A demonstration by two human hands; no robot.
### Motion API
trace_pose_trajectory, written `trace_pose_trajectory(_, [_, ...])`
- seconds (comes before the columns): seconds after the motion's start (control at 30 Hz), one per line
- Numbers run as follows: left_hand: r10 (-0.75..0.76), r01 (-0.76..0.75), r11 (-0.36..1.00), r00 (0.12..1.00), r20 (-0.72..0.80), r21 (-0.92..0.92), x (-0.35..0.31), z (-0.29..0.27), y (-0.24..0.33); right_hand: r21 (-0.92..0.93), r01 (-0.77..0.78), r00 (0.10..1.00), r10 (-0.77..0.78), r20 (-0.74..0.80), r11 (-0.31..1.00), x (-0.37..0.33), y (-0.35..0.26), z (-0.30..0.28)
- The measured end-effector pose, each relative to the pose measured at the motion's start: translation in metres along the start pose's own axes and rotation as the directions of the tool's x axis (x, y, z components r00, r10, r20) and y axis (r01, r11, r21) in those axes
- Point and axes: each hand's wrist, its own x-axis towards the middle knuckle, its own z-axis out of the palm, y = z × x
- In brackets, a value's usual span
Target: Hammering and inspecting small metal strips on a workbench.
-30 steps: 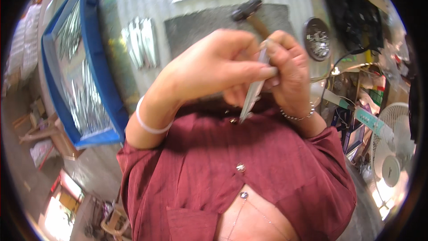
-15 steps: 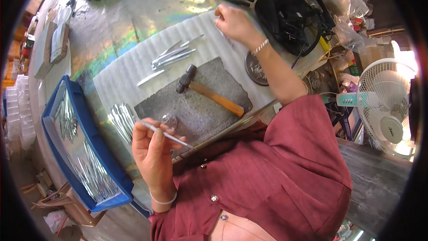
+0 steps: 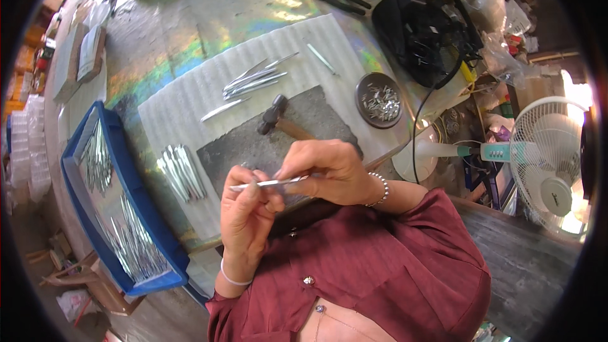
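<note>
My left hand point(image 3: 247, 218) pinches a slim, pointed silvery metal piece point(image 3: 263, 184), held roughly level in front of my chest. At its right end, my right hand point(image 3: 332, 168) has its fingers closed around it; whether a smaller part is also between those fingertips is hidden. Under and beyond the hands lies a dark stone slab point(image 3: 247, 142). A hammer point(image 3: 273, 117) rests on it, its wooden handle partly covered by my right hand. Past the slab, a loose pile of similar metal pieces point(image 3: 253, 82) lies on a white foam sheet point(image 3: 183, 82), and a single thin piece point(image 3: 322, 59) lies farther right.
A blue tray point(image 3: 117, 180) of silvery pieces stands at left, beside a row of metal pieces point(image 3: 182, 174). A round dark dish point(image 3: 362, 111) of tiny metal parts sits at right. Beyond are pliers point(image 3: 335, 0), a black bag point(image 3: 411, 38) and a fan point(image 3: 548, 158).
My right hand has come back from the far right of the foam sheet to the metal piece in my left hand. The left hand has shifted slightly right. The dish is now uncovered.
</note>
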Motion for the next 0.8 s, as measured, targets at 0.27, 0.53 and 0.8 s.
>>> trace_pose_trajectory(0.27, [-0.039, -0.024, 0.664, 0.997, 0.067, 0.747, -0.028, -0.002, 0.004, 0.400, -0.502, 0.861, 0.485, 0.151, 0.767, -0.006, -0.015, 0.011])
trace_pose_trajectory(0.53, [-0.094, -0.009, 0.661, 0.991, 0.095, 0.750, -0.051, -0.018, 0.007, 0.305, -0.698, 0.715, 0.657, 0.239, 0.648, -0.011, -0.005, 0.027])
trace_pose_trajectory(0.8, [-0.253, 0.178, 0.835, 0.964, 0.077, 0.520, -0.053, -0.018, 0.012, 0.311, -0.745, 0.663, 0.706, 0.249, 0.590, -0.006, -0.008, 0.037])
